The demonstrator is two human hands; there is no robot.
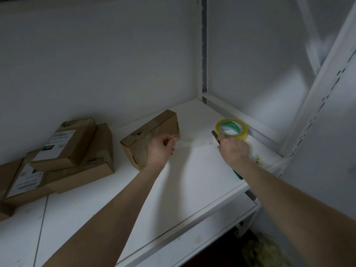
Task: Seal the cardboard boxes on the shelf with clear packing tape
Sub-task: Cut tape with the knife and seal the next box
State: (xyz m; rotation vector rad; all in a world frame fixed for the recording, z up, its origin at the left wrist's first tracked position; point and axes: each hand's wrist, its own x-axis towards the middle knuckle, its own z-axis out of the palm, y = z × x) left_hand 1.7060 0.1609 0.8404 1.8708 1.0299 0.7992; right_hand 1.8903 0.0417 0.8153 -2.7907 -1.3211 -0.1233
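A small cardboard box (154,130) lies on the white shelf (192,170) with clear tape over its top. My left hand (159,149) pinches the strip of clear tape (190,143) stretched from the box toward the roll. The tape roll (232,128), yellowish with a green-and-white core, stands on the shelf at the right. My right hand (233,149) holds a utility knife (215,137) just in front of the roll, with the dark blade up at the strip. The green handle end of the knife shows below my wrist.
A pile of several cardboard boxes (63,155) with white labels sits at the left of the shelf. White walls enclose the back and right side. A slotted shelf upright (316,112) stands at the right front corner. A lower shelf (202,237) shows below.
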